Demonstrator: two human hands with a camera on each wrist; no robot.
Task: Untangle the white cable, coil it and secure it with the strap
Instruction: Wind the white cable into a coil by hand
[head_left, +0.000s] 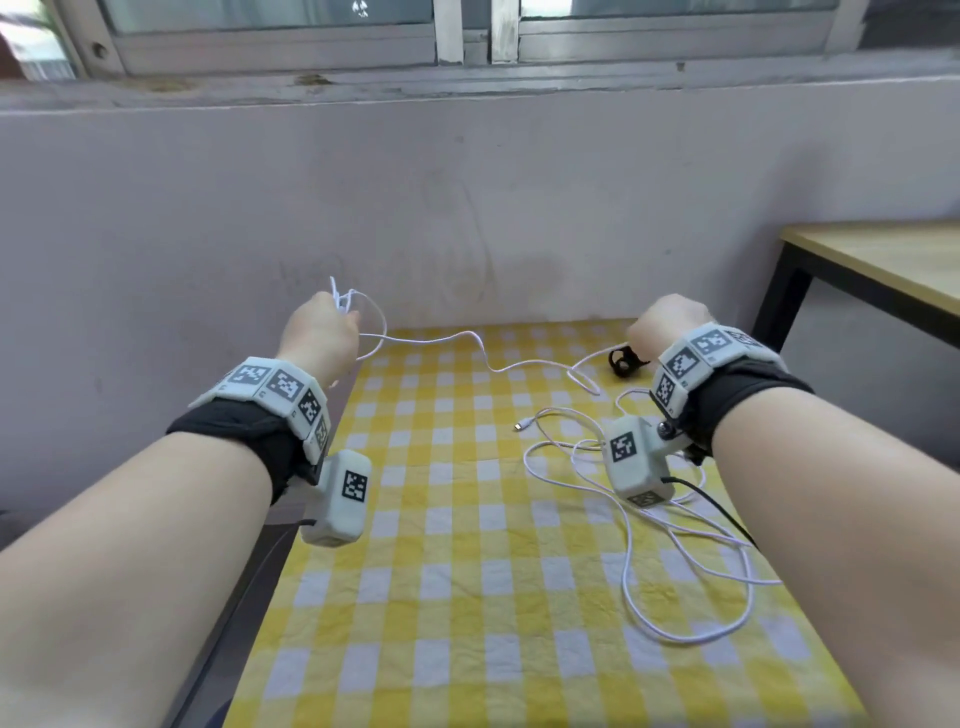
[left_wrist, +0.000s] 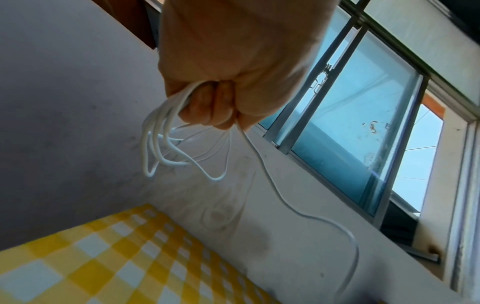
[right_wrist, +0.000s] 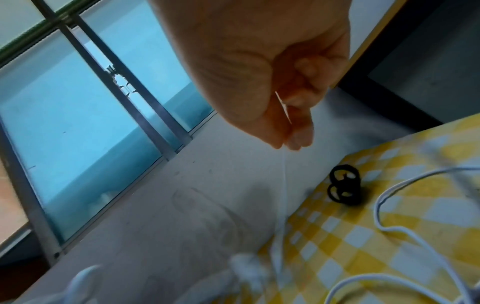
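Loops of the white cable (left_wrist: 166, 131) hang from the left hand (head_left: 319, 338), which is raised beyond the left edge of the table covered by a yellow checked cloth (head_left: 467, 545). In the left wrist view the fingers (left_wrist: 207, 102) are curled into a fist round several gathered turns; the loops droop below the knuckles, and one free strand runs out from under the fist, down and toward the cloth.

From that fist the cable sags across the far part of the cloth toward the right hand (head_left: 670, 325), held above the cloth's far right corner. The right wrist view shows this hand's thumb and fingertips (right_wrist: 298, 135) pressed together with a thin white strand between them, the other fingers folded in; the strand drops from the pinch to the cloth's far edge.

The rest of the cable lies loose on the right half of the cloth in several wide, overlapping loops, with one small plug end (head_left: 521, 426) resting near the cloth's middle.

A black strap (head_left: 625, 362), curled into two small rings, lies on the cloth near its far right corner, just beside the right hand and touched by neither hand.

A wooden-topped table (head_left: 883, 265) stands to the right of the cloth.
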